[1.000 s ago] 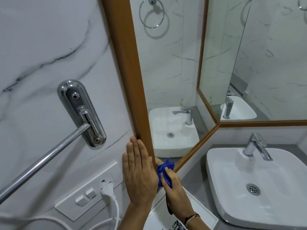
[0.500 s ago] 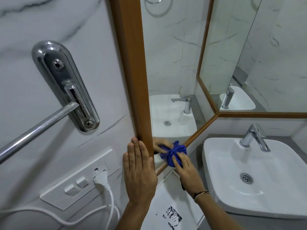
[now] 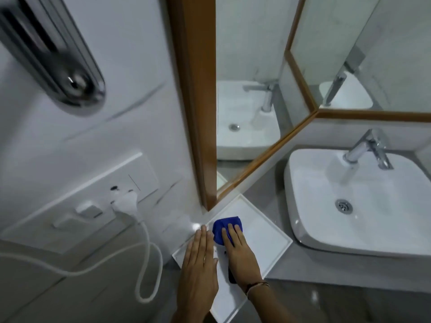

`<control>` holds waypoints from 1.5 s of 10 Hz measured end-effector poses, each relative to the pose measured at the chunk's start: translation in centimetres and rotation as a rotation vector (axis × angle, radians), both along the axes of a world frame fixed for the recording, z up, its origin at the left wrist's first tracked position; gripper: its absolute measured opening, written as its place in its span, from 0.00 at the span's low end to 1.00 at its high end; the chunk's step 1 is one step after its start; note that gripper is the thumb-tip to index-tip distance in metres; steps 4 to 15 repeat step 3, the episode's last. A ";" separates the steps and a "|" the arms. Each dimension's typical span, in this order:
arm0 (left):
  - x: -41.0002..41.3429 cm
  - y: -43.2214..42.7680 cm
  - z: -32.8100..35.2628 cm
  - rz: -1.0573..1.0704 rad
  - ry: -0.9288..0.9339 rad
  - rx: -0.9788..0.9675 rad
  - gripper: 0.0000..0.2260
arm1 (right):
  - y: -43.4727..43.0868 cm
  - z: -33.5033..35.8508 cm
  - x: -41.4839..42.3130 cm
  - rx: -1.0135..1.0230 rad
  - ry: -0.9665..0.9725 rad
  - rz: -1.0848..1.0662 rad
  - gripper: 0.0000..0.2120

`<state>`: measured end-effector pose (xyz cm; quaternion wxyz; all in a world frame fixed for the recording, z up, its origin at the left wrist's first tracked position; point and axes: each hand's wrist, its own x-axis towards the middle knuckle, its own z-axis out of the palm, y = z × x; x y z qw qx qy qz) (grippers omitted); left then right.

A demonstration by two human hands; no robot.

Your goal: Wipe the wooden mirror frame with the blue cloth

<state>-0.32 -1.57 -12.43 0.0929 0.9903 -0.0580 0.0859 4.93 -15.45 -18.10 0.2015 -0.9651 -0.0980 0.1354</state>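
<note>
The wooden mirror frame (image 3: 194, 89) runs down the wall and turns at a lower corner into a slanted bottom strip (image 3: 263, 159). Below that corner, a bunched blue cloth (image 3: 227, 226) lies over a white tray (image 3: 263, 234), with my right hand (image 3: 240, 252) pressed on it, fingers laid over the cloth. My left hand (image 3: 199, 271) is flat with fingers together, next to the right hand, by the white wall below the frame. Neither hand touches the frame.
A white sink (image 3: 363, 201) with a chrome tap (image 3: 368, 148) stands on the grey counter at right. On the left wall are a socket plate (image 3: 77, 201) with a white plug and cable (image 3: 144, 252), and a chrome rail mount (image 3: 53, 54).
Both hands dropped from the frame's lower corner to below it. The cloth left the mirror edge and now sits over the tray. The view tilted downward and closer.
</note>
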 end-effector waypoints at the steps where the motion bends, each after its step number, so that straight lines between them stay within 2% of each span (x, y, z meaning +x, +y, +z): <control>1: -1.2 1.4 -4.1 0.003 0.216 0.039 0.33 | -0.4 -3.4 0.0 -0.041 0.010 0.057 0.35; 2: -1.8 2.0 -5.8 0.037 0.472 0.093 0.35 | -0.9 -5.1 0.7 0.026 -0.020 0.019 0.31; 3: -1.1 1.7 -7.4 0.014 0.514 0.142 0.36 | 0.7 -5.4 2.1 0.222 0.094 -0.063 0.41; 15: -1.1 1.7 -7.4 0.014 0.514 0.142 0.36 | 0.7 -5.4 2.1 0.222 0.094 -0.063 0.41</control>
